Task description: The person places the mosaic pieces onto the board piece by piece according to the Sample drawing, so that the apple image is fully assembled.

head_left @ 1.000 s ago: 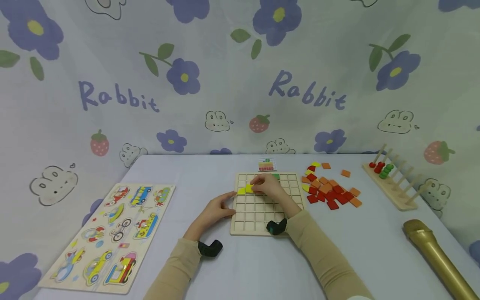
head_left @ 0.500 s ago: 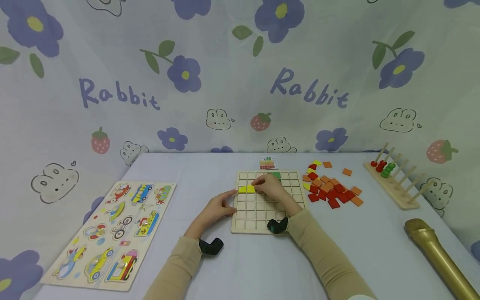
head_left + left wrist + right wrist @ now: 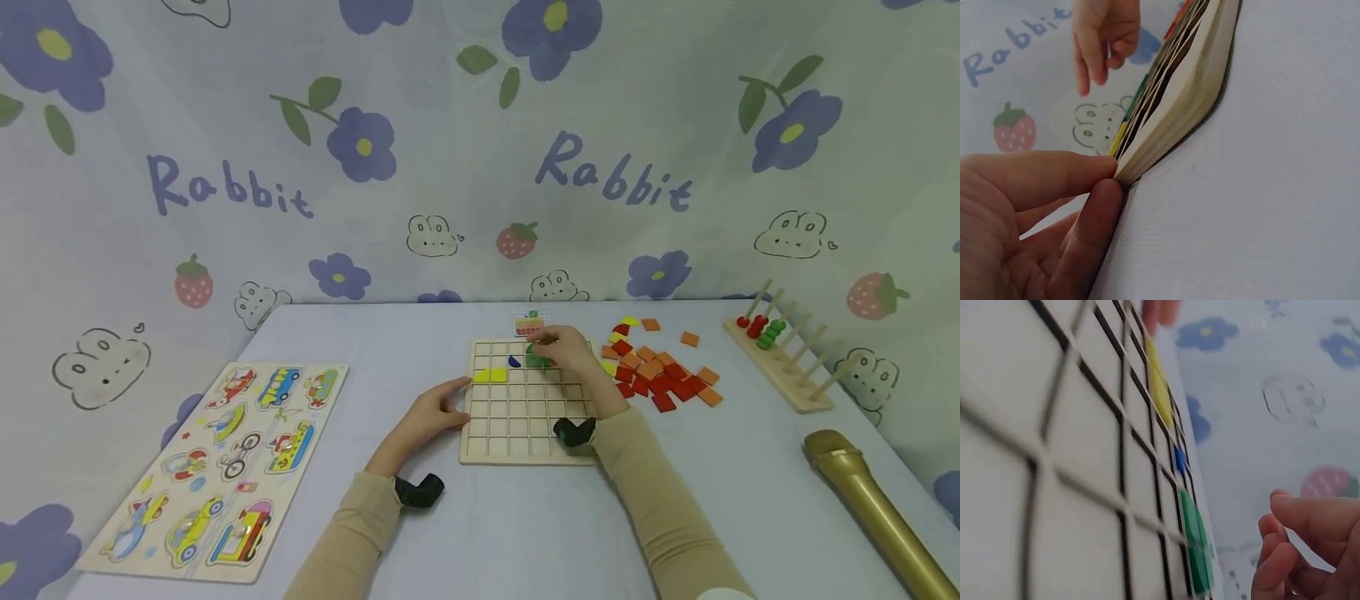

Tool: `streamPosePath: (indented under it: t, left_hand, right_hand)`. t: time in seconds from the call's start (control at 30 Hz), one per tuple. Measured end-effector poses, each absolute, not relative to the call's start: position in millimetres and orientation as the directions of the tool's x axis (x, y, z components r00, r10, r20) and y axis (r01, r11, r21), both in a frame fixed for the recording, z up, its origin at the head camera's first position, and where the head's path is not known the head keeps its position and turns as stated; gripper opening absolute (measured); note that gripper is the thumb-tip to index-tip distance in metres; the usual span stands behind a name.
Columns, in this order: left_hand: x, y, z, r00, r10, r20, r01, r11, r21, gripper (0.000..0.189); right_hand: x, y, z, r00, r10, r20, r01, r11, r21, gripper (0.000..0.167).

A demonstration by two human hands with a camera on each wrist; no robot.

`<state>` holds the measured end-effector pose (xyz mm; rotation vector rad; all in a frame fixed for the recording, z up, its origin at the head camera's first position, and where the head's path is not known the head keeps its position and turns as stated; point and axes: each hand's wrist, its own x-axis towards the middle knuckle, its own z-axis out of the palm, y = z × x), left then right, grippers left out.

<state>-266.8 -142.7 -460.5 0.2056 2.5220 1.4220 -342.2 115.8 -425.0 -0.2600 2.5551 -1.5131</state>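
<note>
A wooden grid board point(image 3: 498, 431) lies on the white table. My left hand point(image 3: 430, 408) touches its left edge with index finger and thumb spread; the left wrist view shows those fingertips against the board's side. Two yellow tiles point(image 3: 491, 376) sit side by side in cells near the left edge. A small dark-blue rounded piece point(image 3: 514, 362) lies above and right of them. Over the green tiles point(image 3: 537, 361) near the board's far side is my right hand point(image 3: 566, 347). In the right wrist view its fingers point(image 3: 1319, 519) curl loosely, apart from the board, with nothing between them.
A small picture card point(image 3: 532, 322) lies behind the board. Red, orange and yellow tiles point(image 3: 660, 379) are scattered to the right. A peg rack point(image 3: 780, 358) with beads and a gold microphone point(image 3: 862, 500) are farther right. A vehicle puzzle board point(image 3: 217, 467) lies at the left.
My right hand has left the yellow tiles and moved up and right to the green ones. The blue piece has come into sight. My left hand stays at the board's edge.
</note>
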Motion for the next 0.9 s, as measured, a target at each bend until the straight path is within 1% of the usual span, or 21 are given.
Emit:
streamPosePath:
  t: [0.07, 0.17, 0.23, 0.37, 0.5, 0.67, 0.77, 0.9]
  left_hand:
    - [-266.8, -142.0, -459.7, -0.962, 0.235, -0.139, 0.002, 0.514, 0.858, 0.064]
    - [-266.9, -141.5, -459.8, -0.962, 0.237, -0.137, 0.005, 0.515, 0.857, 0.064]
    - [-266.8, -141.9, -460.3, -0.962, 0.235, -0.136, 0.006, 0.518, 0.855, 0.064]
    - [-266.0, -143.6, -459.8, -0.963, 0.232, -0.135, 0.006, 0.521, 0.853, 0.064]
    - [-266.2, -144.4, -459.6, -0.962, 0.235, -0.136, 0.005, 0.515, 0.857, 0.064]
    - [-267.7, -143.9, -459.8, -0.963, 0.232, -0.136, 0.003, 0.516, 0.856, 0.064]
    - [-268.6, -143.5, -460.3, -0.963, 0.232, -0.138, 0.002, 0.518, 0.855, 0.064]
    - [-269.4, -143.3, -461.3, -0.963, 0.232, -0.135, 0.004, 0.516, 0.856, 0.064]
  right_hand:
    - [-345.5, 132.7, -422.0, -0.977, -0.206, -0.053, -0.047, 0.455, -0.889, 0.027]
    - [-348.2, 158.1, -419.2, -0.982, -0.162, -0.101, 0.025, 0.418, -0.908, 0.030]
    - [-348.4, 173.7, -418.3, -0.980, -0.130, -0.147, 0.080, 0.417, -0.905, 0.032]
    - [-346.9, 196.6, -418.9, -0.970, -0.070, -0.232, 0.174, 0.469, -0.866, 0.031]
    - [-344.2, 210.9, -418.3, -0.951, -0.062, -0.302, 0.223, 0.539, -0.812, 0.030]
    - [-342.5, 218.6, -418.2, -0.943, -0.063, -0.326, 0.216, 0.629, -0.747, 0.030]
    - [-342.7, 220.2, -419.4, -0.946, -0.071, -0.317, 0.187, 0.679, -0.710, 0.034]
    - [-343.7, 220.4, -421.9, -0.944, -0.063, -0.325, 0.181, 0.723, -0.666, 0.038]
